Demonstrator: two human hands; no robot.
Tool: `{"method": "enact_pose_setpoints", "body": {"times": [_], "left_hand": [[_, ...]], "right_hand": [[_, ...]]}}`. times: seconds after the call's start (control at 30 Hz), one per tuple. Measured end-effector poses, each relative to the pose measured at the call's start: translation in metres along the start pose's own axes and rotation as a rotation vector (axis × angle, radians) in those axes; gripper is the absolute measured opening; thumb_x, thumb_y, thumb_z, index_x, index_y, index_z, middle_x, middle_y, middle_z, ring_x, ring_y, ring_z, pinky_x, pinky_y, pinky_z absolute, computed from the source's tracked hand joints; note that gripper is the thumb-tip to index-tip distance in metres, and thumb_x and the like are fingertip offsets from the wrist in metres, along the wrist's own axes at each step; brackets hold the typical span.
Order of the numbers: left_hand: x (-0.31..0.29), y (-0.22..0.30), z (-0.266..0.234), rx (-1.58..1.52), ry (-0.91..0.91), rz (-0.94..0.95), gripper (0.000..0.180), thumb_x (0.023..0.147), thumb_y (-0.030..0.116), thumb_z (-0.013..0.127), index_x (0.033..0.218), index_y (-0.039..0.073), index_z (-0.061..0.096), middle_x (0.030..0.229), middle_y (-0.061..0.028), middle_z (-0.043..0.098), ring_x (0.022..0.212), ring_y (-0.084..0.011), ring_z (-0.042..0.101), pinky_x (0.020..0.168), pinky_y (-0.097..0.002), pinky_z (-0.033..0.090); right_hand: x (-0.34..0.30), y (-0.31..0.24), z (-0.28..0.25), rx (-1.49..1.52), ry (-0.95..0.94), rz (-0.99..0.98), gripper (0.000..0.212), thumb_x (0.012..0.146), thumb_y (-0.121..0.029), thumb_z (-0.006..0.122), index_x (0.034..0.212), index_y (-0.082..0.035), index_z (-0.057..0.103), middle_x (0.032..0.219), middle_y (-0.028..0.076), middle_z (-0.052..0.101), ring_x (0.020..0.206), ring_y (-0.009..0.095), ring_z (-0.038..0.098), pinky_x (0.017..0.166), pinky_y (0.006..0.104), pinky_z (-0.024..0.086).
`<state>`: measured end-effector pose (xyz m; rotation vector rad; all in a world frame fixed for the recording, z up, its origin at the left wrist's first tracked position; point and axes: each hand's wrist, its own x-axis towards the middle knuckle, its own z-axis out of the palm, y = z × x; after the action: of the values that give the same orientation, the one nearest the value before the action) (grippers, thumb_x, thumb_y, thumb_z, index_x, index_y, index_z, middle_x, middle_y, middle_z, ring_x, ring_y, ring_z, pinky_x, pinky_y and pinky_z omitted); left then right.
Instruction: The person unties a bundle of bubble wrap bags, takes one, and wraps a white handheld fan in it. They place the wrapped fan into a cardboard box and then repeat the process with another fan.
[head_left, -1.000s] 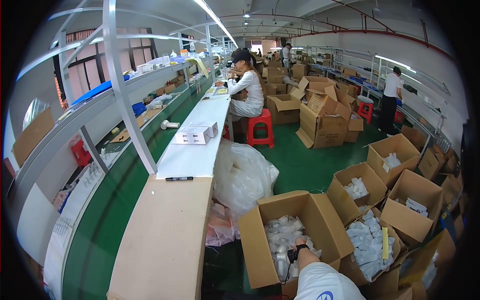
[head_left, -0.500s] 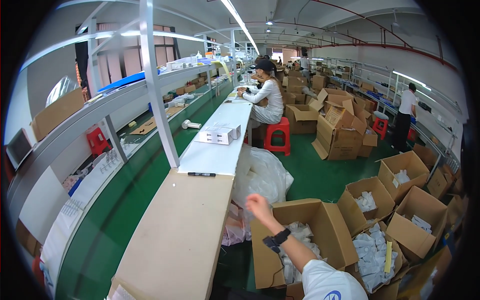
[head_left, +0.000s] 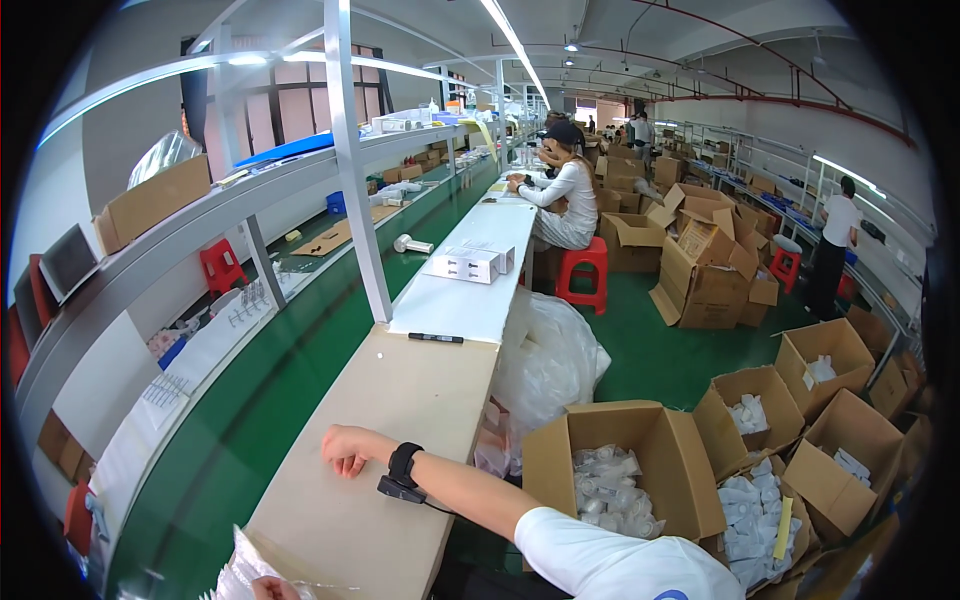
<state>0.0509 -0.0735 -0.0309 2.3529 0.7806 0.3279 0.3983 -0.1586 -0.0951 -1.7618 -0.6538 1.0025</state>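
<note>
at the bottom edge, the left hand (head_left: pixel 272 588), partly cut off, has its fingers at a whitish plastic bag (head_left: pixel 243 568) on the near end of the tan bench (head_left: pixel 420 390); i cannot tell whether it is clamped on the bag. what the bag holds is unclear. farther up the bench, the right hand (head_left: pixel 352 450) is over the bare surface, palm down, fingers bent and pointing downward; i cannot tell whether they close on anything. a black band (head_left: pixel 403 464) circles its wrist.

right of the bench, a big open box (head_left: pixel 648 448) holds clear plastic packs (head_left: pixel 612 492), below its rim. just beside it, a second box (head_left: pixel 797 492) is heaped with white bags (head_left: pixel 748 508), a yellow strip (head_left: pixel 783 528) lying across them. past these, three more open boxes (head_left: pixel 825 345) each have a few white packs (head_left: pixel 820 370) low inside.

beside the bench sits a clear sack (head_left: pixel 550 345). a black marker (head_left: pixel 436 338) lies where the bench turns white, with small white cartons (head_left: pixel 468 263) beyond. farther off, a person (head_left: pixel 568 200) sits on a red stool (head_left: pixel 584 272), near large flapped cartons (head_left: pixel 702 285).
</note>
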Motion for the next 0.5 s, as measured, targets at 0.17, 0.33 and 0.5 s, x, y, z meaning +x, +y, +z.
{"method": "enact_pose_setpoints", "body": {"times": [0.17,0.33,0.5], "left_hand": [[0.001,-0.012,0.021,-0.477,0.336,-0.041,0.027,0.095,0.014,0.049,0.113,-0.006,0.049,0.098,-0.016,0.059,0.091,-0.0256,0.058,0.081,-0.0355,0.046],[0.01,-0.029,0.048,-0.667,0.307,0.086,0.029,0.094,0.011,0.052,0.118,-0.006,0.05,0.103,-0.0148,0.058,0.098,-0.023,0.055,0.089,-0.033,0.046],[0.027,-0.065,0.07,-0.559,-0.001,-0.083,0.031,0.094,0.011,0.053,0.122,-0.004,0.052,0.111,-0.0188,0.055,0.107,-0.0255,0.052,0.098,-0.0356,0.042]], "right_hand": [[0.023,0.042,-0.008,0.618,0.127,-0.079,0.013,0.086,-0.007,0.056,0.093,0.004,0.056,0.079,0.017,0.063,0.064,0.026,0.066,0.059,0.0352,0.057],[0.011,0.058,-0.014,0.813,0.094,-0.242,0.01,0.087,-0.002,0.054,0.095,0.004,0.054,0.086,0.018,0.065,0.076,0.028,0.068,0.069,0.0365,0.058],[0.001,0.052,-0.021,0.898,0.004,-0.305,0.01,0.091,-0.003,0.052,0.099,0.002,0.054,0.089,0.017,0.065,0.082,0.025,0.068,0.077,0.0333,0.057]]}}
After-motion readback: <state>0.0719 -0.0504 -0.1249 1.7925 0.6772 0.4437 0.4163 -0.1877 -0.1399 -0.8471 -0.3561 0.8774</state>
